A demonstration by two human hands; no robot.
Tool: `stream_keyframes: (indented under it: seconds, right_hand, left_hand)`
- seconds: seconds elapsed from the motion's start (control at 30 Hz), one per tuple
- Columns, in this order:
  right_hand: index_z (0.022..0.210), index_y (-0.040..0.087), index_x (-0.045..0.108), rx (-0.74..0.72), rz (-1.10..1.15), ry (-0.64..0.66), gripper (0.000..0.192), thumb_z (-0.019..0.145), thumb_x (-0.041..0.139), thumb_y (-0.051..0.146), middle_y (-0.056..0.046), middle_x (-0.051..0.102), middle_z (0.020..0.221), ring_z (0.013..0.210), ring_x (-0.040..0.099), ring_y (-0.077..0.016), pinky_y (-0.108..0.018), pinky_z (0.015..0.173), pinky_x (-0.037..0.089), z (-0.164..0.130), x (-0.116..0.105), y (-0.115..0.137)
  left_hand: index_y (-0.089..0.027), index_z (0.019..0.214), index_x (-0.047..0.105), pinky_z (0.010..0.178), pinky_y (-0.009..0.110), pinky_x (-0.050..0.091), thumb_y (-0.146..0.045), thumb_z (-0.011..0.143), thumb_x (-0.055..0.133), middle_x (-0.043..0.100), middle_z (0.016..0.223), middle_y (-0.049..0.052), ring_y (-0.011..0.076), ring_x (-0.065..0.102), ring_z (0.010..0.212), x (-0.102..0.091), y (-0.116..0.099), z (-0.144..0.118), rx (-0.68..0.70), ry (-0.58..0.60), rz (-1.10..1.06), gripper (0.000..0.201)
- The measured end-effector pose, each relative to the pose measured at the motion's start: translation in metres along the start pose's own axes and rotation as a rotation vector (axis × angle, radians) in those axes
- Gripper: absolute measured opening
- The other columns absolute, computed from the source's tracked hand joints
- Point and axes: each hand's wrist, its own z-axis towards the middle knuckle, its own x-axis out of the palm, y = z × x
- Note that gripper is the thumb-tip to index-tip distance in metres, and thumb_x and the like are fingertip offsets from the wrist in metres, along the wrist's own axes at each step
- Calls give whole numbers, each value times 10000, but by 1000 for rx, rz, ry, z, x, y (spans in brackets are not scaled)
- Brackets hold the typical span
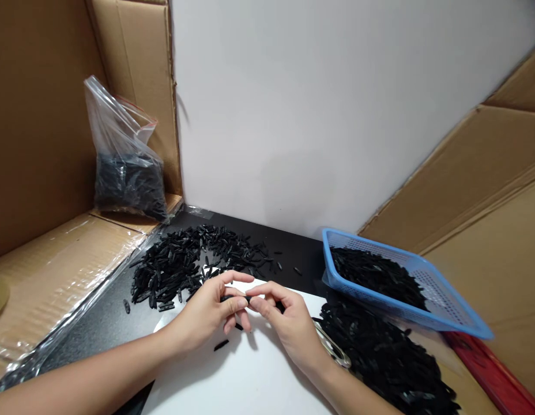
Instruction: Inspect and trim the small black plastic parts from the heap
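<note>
**Two hands on one small black part**

A black part sits pinched between the fingertips of the left hand and the right hand, just above a white sheet on the tabletop. One loose piece lies below the hands. A pile spreads behind; a blue basket of parts stands right; a filled bag stands far left.

clear plastic bag of black pieces on cardboard, blue mesh basket with black pieces, white wall, red strip
</note>
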Motion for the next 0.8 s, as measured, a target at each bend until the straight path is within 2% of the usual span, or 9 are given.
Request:
stream_keyframes:
  seconds: [0.13,0.23,0.4,0.63,0.8]
  right_hand:
    - [805,185,754,-15,14,-23,211,756,692,381,-8,602,627,607,477,-164,-284,589,374,-1,0,3]
    - [779,183,745,-26,-11,-74,230,749,690,405,10,539,586,577,425,-153,-272,544,337,-1,0,2]
    - [744,182,662,-42,-5,-100,280,794,651,457,54,409,563,537,337,-122,-254,512,285,1,-1,-3]
    - [692,195,550,-25,48,-84,337,823,631,495,80,333,532,482,229,-96,-234,424,175,3,-2,-11]
    - [680,206,494,77,251,-55,347,790,673,483,111,286,486,429,161,-69,-208,394,113,3,-1,-9]
  left_hand:
    - [-160,1069,553,399,191,306,-332,756,684,704,656,11,112,575,457,-1,1,1,18,-21,-9,380]
    - [-169,1015,570,397,186,271,-327,751,695,689,656,-7,95,553,448,-1,0,1,21,-24,7,332]
    - [-163,947,587,473,216,315,-406,793,670,630,582,-34,78,484,429,-2,0,0,41,-45,23,299]
    - [-148,972,592,536,222,309,-358,779,702,643,641,-8,89,487,537,0,1,0,-63,-50,-154,306]
    - [-151,991,573,548,214,316,-331,802,687,660,683,0,76,476,546,-1,1,-1,-83,-39,-187,285]
